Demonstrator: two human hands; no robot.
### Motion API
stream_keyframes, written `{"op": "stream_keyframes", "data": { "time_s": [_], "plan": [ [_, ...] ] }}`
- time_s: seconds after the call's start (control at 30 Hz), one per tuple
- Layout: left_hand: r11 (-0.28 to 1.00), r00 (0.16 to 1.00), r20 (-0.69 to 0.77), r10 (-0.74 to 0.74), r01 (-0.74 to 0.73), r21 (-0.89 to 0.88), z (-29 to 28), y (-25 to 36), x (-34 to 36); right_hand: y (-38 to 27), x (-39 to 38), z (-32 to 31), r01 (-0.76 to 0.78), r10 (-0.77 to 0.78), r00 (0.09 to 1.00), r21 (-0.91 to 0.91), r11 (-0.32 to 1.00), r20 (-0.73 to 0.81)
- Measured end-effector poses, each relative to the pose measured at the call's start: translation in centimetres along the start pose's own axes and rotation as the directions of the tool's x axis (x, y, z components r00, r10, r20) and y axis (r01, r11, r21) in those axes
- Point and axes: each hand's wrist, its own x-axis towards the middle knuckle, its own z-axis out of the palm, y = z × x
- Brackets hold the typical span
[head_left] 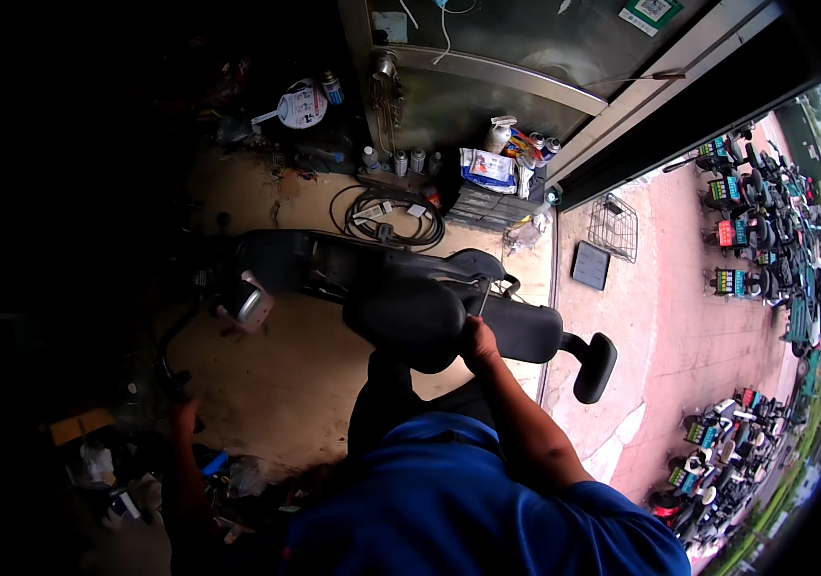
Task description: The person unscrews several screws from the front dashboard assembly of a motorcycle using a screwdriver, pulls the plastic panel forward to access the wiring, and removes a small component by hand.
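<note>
A black electric scooter (406, 322) stands crosswise before me, its handlebar end in shadow on the left and its rear end toward the doorway. My left hand (183, 415) is closed around the near handlebar grip (173, 386); its fingers are dim. Between the front seat (408, 319) and the rear seat (521, 326), my right hand (478, 344) is closed on a thin metal bar (483, 296). The bar's lower end is hidden by the hand. Behind the rear seat juts a padded backrest (596, 369).
A coiled black cable (396, 219) with a power strip lies beyond the scooter. Spray cans and packets stand on a grey drawer box (487, 206) by the glass door. Clutter (233, 475) lies lower left. Outside are a wire basket (613, 228), a dark tray (590, 265) and rows of parked scooters.
</note>
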Motion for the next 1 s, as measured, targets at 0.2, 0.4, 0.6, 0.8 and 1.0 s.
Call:
{"op": "stream_keyframes", "data": {
  "time_s": [0.2,0.4,0.6,0.8,1.0],
  "plan": [
    [0.997,0.996,-0.029,0.081,-0.081,-0.001,3.4,8.7,-9.4,2.3,-5.2,-11.0,-0.210,0.349,0.930,0.614,0.761,-0.114],
    [0.985,0.998,-0.055,-0.031,0.021,-0.172,13.8,14.3,-24.3,7.3,-8.1,-23.9,-0.306,0.465,0.880,0.631,0.713,-0.099],
    [0.995,0.999,-0.042,-0.026,0.022,-0.098,20.6,13.6,-35.3,12.1,-13.2,-38.6,-0.262,0.513,0.838,0.684,0.681,-0.189],
    [0.992,0.998,-0.059,-0.024,0.016,-0.125,28.0,14.1,-48.5,16.8,-14.6,-52.4,-0.270,0.539,0.801,0.647,0.713,-0.259],
    [0.976,0.999,-0.042,0.029,-0.038,-0.215,39.8,22.7,-63.4,22.0,-13.4,-66.4,-0.273,0.505,0.847,0.679,0.681,-0.165]
  ]
}}
